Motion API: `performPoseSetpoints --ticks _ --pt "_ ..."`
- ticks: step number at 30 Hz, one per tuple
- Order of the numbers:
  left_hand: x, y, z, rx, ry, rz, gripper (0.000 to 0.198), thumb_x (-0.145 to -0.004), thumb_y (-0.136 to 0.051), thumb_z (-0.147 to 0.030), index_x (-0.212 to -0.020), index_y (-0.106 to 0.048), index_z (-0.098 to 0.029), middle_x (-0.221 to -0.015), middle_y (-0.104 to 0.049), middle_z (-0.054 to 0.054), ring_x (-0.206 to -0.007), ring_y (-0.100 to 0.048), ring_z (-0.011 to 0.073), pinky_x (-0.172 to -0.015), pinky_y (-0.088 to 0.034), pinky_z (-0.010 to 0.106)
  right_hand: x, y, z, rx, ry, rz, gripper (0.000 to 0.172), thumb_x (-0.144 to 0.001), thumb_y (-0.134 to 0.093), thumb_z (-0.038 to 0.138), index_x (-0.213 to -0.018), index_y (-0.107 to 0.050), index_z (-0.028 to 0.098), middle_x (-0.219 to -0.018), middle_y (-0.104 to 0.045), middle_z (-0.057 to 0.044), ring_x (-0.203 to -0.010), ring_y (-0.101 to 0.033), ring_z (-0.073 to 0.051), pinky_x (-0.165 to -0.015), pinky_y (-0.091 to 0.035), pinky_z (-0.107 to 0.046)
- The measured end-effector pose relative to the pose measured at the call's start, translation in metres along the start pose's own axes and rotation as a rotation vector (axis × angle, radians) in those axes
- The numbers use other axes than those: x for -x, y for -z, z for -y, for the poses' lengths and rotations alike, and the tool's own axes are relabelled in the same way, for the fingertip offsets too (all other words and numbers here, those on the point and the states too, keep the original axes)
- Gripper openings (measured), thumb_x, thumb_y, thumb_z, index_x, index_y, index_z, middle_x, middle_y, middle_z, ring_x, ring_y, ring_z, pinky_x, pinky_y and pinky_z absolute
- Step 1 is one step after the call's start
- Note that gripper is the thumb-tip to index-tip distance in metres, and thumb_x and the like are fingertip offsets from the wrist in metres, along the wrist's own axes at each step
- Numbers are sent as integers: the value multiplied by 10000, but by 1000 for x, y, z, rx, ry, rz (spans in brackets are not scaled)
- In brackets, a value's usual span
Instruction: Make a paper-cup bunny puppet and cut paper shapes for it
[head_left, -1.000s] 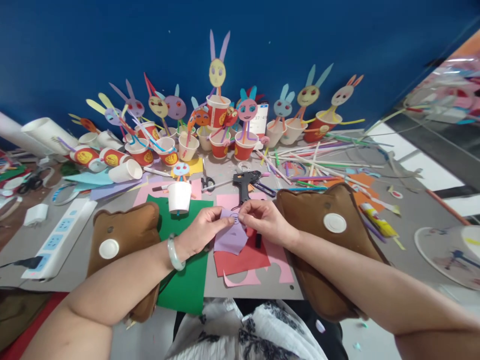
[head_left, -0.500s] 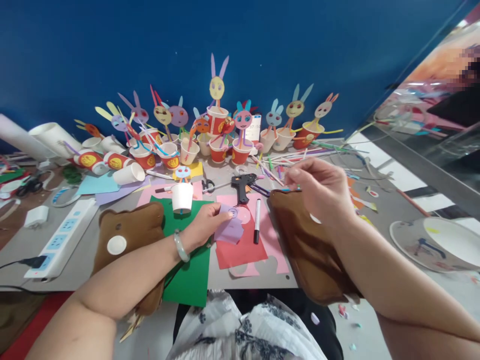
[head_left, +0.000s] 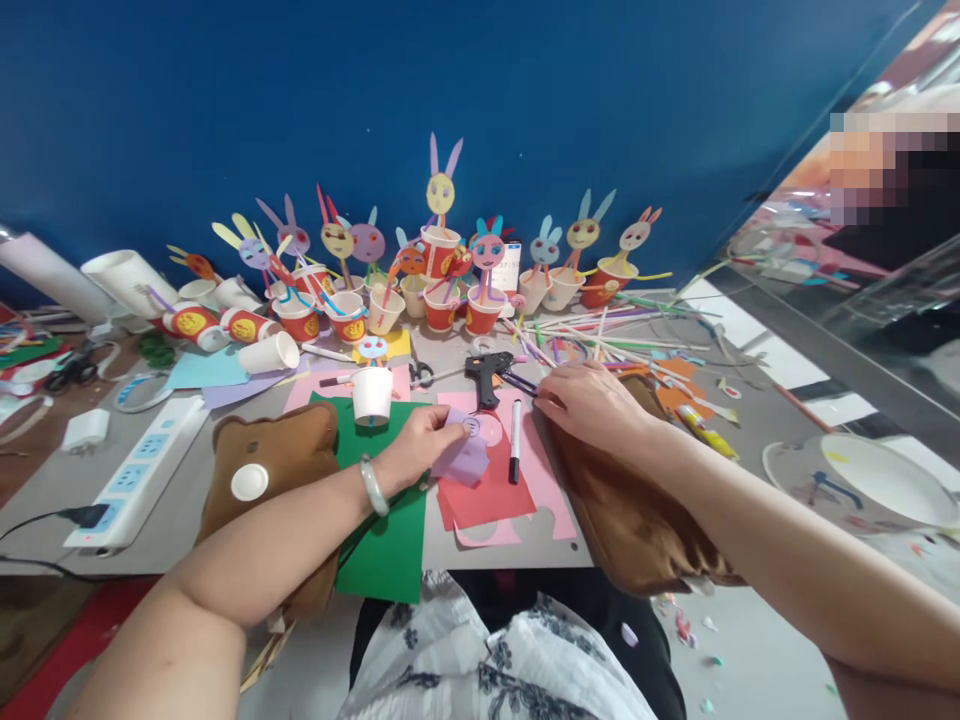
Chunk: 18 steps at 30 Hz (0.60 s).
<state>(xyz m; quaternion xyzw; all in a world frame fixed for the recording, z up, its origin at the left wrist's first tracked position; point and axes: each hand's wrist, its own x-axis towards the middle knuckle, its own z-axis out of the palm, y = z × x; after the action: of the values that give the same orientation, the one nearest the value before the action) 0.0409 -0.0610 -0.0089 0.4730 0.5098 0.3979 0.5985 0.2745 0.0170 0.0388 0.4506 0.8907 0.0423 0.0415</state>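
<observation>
My left hand (head_left: 420, 442) pinches a piece of purple paper (head_left: 463, 465), thumb on top, near a small drawn circle with marks inside. Under that paper lie a red sheet (head_left: 487, 505) and pink paper (head_left: 551, 490); a pink disc (head_left: 490, 430) shows beside the thumb. Low over the brown plush cushion (head_left: 592, 500), my right hand (head_left: 596, 405) is palm down with fingers curled together. Its fingertips meet the end of a slim dark blue tool (head_left: 516, 380); what they hold is hidden. A black glue gun (head_left: 487, 378) and a white marker (head_left: 515, 440) lie between the hands.
Paper cups with rabbit-headed figures (head_left: 440, 250) line the blue wall. A white cup (head_left: 372, 395) stands near a green sheet (head_left: 379, 500). Further left are another brown cushion (head_left: 292, 460) and a power strip (head_left: 139, 470). Coloured sticks (head_left: 585, 330) and orange scraps (head_left: 682, 380) lie right.
My right hand has come down and to the left, from above the cushion to the slim dark blue tool. The left hand still grips the purple paper. The view has shifted slightly.
</observation>
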Motion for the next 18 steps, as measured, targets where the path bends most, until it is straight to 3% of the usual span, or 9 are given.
performPoseSetpoints --ticks 5,10,15,18 --pt "-2 2 4 -6 -29 8 310 -777 -662 -432 -708 -522 -165 -581 -505 -37 -468 -446 71 -426 -306 193 -41 -7 5 139 -47 100 271 -882 -590 352 -956 -716 124 -1020 -731 -185 -1030 -649 -319 -878 -381 -389" --pt "-4 3 6 -2 -32 36 313 -774 -665 -424 -689 -495 -176 -566 -514 -36 -436 -422 69 -412 -280 201 -69 -15 4 44 -126 179 234 -822 -650 319 -932 -722 125 -996 -738 -205 -995 -679 -334 -831 -420 -377" --pt "-3 3 3 -9 -70 14 333 -727 -682 -424 -636 -490 -166 -567 -483 -43 -485 -412 66 -442 -281 198 -76 -24 -2 -48 -138 149 254 -746 -704 294 -941 -709 132 -956 -742 -184 -888 -690 -335 -735 -447 -363" --pt "-4 2 4 17 -63 24 304 -714 -682 -413 -656 -521 -162 -577 -503 -41 -510 -433 73 -470 -310 202 -77 -29 -2 -120 -148 99 163 -738 -705 261 -859 -696 151 -898 -739 -159 -847 -682 -310 -741 -451 -362"
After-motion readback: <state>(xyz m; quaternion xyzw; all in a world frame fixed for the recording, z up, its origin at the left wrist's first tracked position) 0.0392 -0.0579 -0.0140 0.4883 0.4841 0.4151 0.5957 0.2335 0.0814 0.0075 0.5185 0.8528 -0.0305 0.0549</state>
